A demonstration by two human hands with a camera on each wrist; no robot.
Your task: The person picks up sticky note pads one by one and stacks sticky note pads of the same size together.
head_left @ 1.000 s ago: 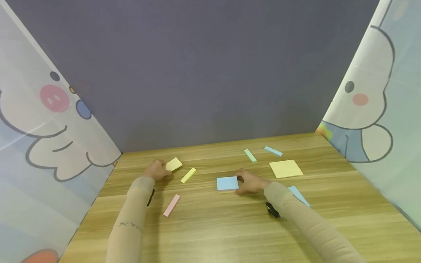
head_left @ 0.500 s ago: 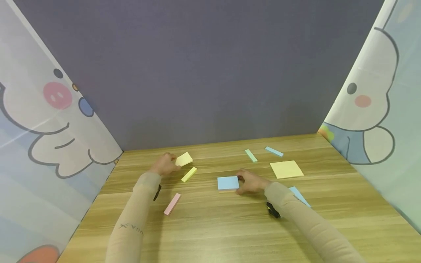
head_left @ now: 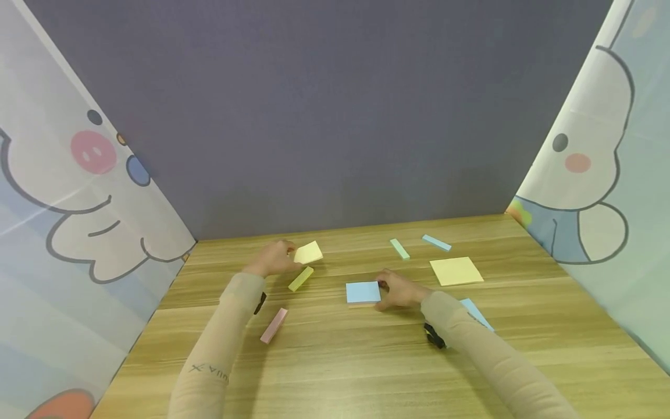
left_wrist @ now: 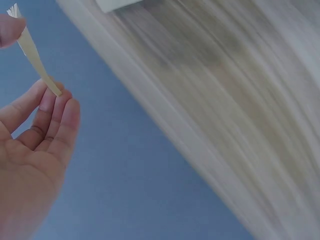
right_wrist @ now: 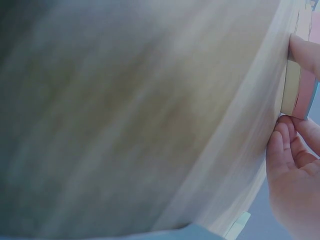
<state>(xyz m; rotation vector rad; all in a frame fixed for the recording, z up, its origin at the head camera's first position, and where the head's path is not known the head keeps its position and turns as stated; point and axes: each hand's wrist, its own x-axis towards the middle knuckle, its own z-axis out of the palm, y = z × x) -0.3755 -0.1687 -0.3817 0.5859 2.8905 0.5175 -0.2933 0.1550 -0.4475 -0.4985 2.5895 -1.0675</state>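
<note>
My left hand (head_left: 274, 258) pinches a small pale yellow note pad (head_left: 309, 252) above the table, left of centre; in the left wrist view the pad (left_wrist: 36, 59) is edge-on between thumb and fingertips of the hand (left_wrist: 40, 145). My right hand (head_left: 400, 290) grips the right side of a stack with a blue top (head_left: 363, 292) near the middle of the table. From the right wrist, the stack shows yellow and pink layers (right_wrist: 304, 92) between the thumb and fingers of the hand (right_wrist: 297, 175).
A yellow strip pad (head_left: 300, 279) lies just below the left hand, a pink one (head_left: 274, 326) nearer. Green (head_left: 400, 249) and blue (head_left: 437, 242) strips lie at the back right. A large yellow pad (head_left: 456, 271) and a blue pad (head_left: 476, 315) are by the right arm.
My left hand has carried the small yellow pad to the right and slightly back, passing behind the yellow strip. The right hand stays on the blue-topped stack.
</note>
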